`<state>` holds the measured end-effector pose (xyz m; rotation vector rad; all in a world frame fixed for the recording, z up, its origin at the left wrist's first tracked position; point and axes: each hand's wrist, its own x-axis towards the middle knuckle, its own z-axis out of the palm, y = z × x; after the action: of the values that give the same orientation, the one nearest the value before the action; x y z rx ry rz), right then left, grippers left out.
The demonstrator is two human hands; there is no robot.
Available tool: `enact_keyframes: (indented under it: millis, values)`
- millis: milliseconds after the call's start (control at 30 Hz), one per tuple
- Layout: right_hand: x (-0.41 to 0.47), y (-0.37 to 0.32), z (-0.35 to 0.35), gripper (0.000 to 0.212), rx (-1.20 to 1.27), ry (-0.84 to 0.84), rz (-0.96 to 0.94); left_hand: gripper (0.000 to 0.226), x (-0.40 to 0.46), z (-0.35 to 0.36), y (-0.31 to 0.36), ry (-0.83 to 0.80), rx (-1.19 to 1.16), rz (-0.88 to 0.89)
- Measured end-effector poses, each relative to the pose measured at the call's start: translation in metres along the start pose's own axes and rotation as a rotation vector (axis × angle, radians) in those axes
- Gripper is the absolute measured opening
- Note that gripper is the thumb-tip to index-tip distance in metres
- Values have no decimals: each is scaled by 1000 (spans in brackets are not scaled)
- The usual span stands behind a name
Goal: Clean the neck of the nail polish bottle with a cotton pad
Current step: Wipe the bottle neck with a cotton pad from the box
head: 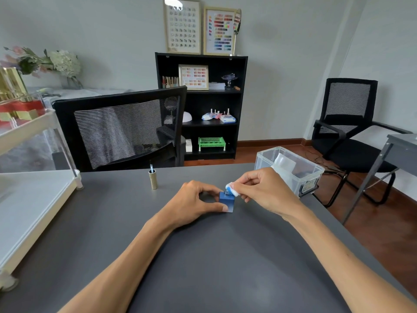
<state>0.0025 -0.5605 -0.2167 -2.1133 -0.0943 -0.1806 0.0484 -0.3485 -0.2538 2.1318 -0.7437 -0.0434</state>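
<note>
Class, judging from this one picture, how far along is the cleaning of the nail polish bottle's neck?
Done: the cap with brush is off, standing upright on the table. In hand: the left hand steadies the blue bottle while the right hand pinches a cotton pad against the neck. Left: finishing the wipe; how clean the neck is cannot be seen.

Your near approach is open: the grey table (203, 256) is bare between your forearms and on to its front edge. To the left of the left hand (191, 204), the gold cap with its brush (153, 178) stands upright, well apart from the blue bottle (227, 201); a sweep that way would meet it. On the far right corner the clear plastic box (291, 170) sits just behind the right hand (264, 190), limiting room there. The white cart (33, 199) borders the table's left side.
</note>
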Motion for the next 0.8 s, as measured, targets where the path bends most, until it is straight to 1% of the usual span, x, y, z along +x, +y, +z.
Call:
enact_keyframes:
  millis: [167, 333, 433, 467, 533, 600, 733, 800]
  values:
    - [-1, 3, -8, 13, 66, -108, 72, 29, 0, 1, -2, 14, 7, -10]
    - [-3, 3, -13, 12, 105, -191, 93, 18, 0, 2, 0, 26, 13, -7]
    - [-6, 0, -15, 13, 160, -298, 90, 21, 0, 2, 1, 30, 4, -9]
    - [-5, -1, -16, 14, 191, -302, 89, 23, 0, 1, 1, 30, 3, -9]
    - [-3, 1, -20, 15, 258, -257, 96, 24, -1, 1, 1, 22, -1, -16]
    - [-1, 3, -23, 16, 308, -211, 109, 31, -1, 1, 0, 12, -2, -25]
    - [1, 8, -20, 19, 368, -190, 138, 40, -2, -1, -1, -16, -14, 4]
    - [2, 9, -18, 19, 395, -160, 142, 52, -2, 0, -1, -12, -39, 0]
